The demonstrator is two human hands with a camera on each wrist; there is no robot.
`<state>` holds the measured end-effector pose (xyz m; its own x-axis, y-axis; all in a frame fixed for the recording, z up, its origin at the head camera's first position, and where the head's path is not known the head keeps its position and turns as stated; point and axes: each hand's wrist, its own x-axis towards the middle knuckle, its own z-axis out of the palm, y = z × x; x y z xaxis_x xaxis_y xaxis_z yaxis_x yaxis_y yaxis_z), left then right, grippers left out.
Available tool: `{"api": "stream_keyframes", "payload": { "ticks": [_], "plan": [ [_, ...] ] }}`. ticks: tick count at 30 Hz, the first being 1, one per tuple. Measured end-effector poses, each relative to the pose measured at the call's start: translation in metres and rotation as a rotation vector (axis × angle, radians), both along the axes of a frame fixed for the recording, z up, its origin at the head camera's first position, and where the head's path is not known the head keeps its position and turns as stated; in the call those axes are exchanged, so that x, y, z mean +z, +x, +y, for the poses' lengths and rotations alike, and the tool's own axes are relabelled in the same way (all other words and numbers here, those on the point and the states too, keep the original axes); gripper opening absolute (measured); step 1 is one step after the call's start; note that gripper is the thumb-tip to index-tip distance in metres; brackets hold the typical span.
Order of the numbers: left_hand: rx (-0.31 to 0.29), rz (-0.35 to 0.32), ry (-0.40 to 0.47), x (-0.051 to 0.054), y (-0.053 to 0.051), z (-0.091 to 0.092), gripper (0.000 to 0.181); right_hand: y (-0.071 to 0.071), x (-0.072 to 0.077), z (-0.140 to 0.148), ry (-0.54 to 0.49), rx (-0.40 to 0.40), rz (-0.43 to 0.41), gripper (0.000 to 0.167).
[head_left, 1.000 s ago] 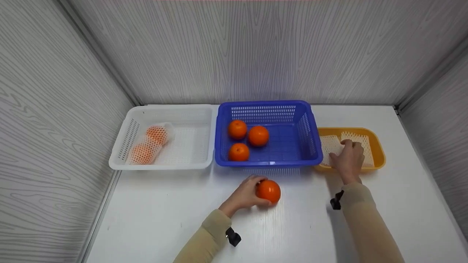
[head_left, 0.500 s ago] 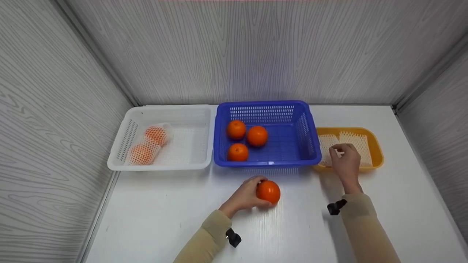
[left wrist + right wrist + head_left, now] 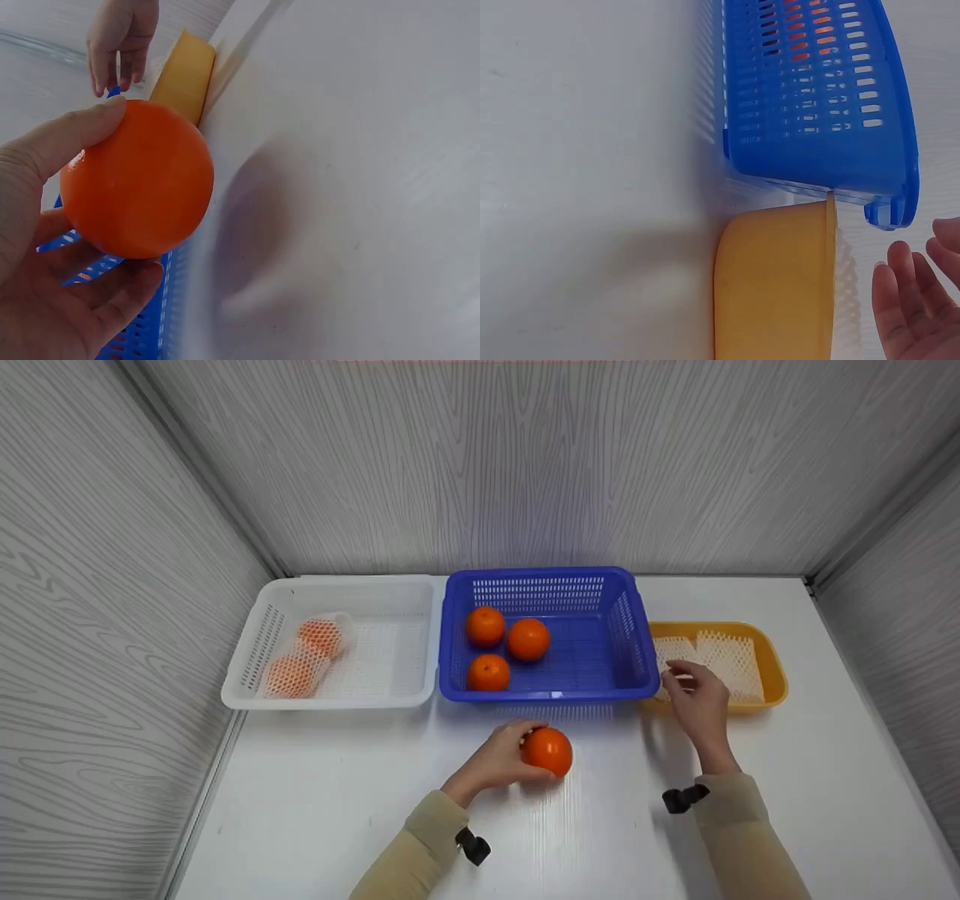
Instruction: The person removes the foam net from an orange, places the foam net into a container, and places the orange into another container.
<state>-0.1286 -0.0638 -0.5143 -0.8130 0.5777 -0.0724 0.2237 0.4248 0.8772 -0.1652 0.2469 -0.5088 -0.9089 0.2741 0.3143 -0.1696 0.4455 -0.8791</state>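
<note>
Right hand (image 3: 701, 701) is drifting toward nine o'clock above yellow tray (image 3: 774, 671) rim, fingers relaxed, holding nothing; left hand (image 3: 501, 757) is gripping orange (image 3: 550, 752); tabletop (image 3: 315, 787) is stretching toward six.

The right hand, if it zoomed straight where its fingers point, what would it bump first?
Probably the blue basket: its right rim lies just ahead of the right hand in the head view. Depth is unclear; it might pass over.

One orange (image 3: 550, 752) before middle basket (image 3: 555, 694)
</note>
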Motion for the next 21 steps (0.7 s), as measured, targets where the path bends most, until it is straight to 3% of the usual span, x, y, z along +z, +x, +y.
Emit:
{"api": "stream_keyframes", "payload": {
  "ticks": [1, 2, 4, 6, 9, 17, 21],
  "plan": [
    [0.031, -0.007, -0.018, -0.005, -0.001, 0.005, 0.069, -0.005, -0.010, 0.008, 0.022, 0.015, -0.043, 0.021],
    [0.047, -0.007, -0.051, -0.020, -0.006, 0.008, 0.070, -0.010, -0.018, 0.013, 0.042, 0.020, -0.080, 0.023],
    [0.097, 0.006, -0.077, -0.037, -0.011, 0.014, 0.071, -0.017, -0.033, 0.023, 0.066, 0.037, -0.132, 0.025],
    [0.092, 0.029, -0.073, -0.040, -0.015, 0.013, 0.074, -0.021, -0.042, 0.025, 0.076, 0.032, -0.147, 0.026],
    [0.065, 0.066, -0.039, -0.037, -0.018, 0.010, 0.075, -0.022, -0.046, 0.022, 0.086, 0.013, -0.153, 0.026],
    [0.047, 0.171, -0.005, -0.006, -0.023, 0.005, 0.071, -0.021, -0.043, 0.019, 0.092, 0.012, -0.185, 0.027],
    [0.052, 0.193, 0.006, 0.004, -0.030, 0.003, 0.071, -0.022, -0.045, 0.019, 0.051, 0.035, -0.191, 0.028]
  ]
}}
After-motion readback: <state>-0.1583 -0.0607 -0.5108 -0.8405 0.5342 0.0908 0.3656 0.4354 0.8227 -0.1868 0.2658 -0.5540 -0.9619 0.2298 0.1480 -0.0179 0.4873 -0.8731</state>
